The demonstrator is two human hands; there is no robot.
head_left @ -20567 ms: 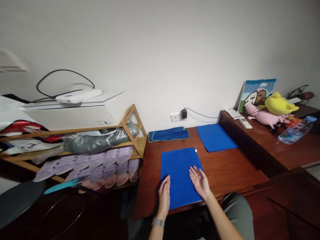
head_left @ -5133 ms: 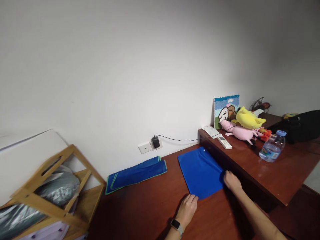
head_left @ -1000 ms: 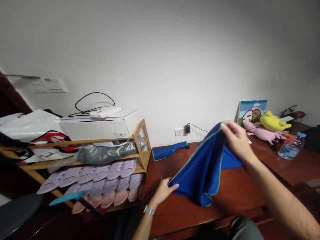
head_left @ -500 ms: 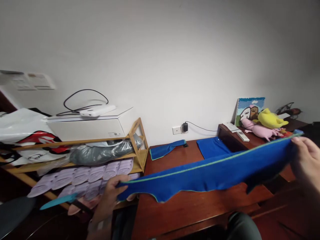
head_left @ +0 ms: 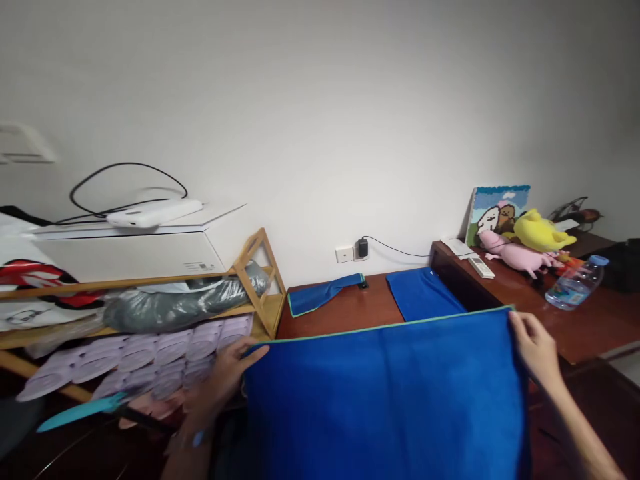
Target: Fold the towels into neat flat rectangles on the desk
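A blue cloth [head_left: 390,400] with a light green edge hangs spread out before me, its lower part running out of the picture. My left hand [head_left: 233,367] pinches its upper left corner. At the upper right corner, my right hand [head_left: 537,347] grips the edge between thumb and fingers. Behind it on the reddish-brown table [head_left: 345,310] lie a folded blue cloth [head_left: 425,293] and, further left, a narrow blue cloth strip [head_left: 323,297] with green trim. The hanging cloth hides the table's front.
On the left stands a wooden rack [head_left: 265,273] with lilac slippers [head_left: 165,353] and a white box [head_left: 135,257]. To the right, a higher desk [head_left: 590,327] bears a plastic bottle [head_left: 575,287], a remote control [head_left: 481,268] and plush toys [head_left: 517,253]. A plug [head_left: 363,248] sits in the wall.
The cloth was stretched wide and bunched lengthwise; now it hangs down as a broad sheet. My right hand has come inward to the left and lower. The view has shifted slightly right.
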